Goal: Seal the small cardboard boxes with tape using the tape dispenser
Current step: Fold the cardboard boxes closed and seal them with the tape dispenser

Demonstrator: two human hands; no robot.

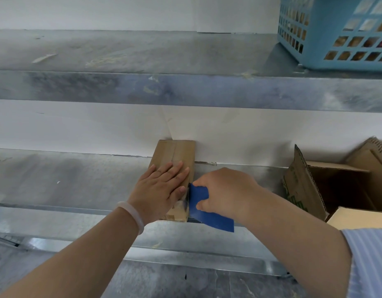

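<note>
1. The small cardboard box [175, 151] lies on the metal worktop [78, 179], with its long axis running from 6 to 12 o'clock.
2. The left hand [160, 186] presses flat on the lid, fingers straight and spread.
3. The right hand [224, 190], the nearer to the tool, has its grip curled round the blue tape dispenser [200, 203], which touches the box's near right edge at 3 o'clock of the left hand.
4. The dispenser's blade and roll are hidden. The clear tape [181, 204] is hard to trace.
</note>
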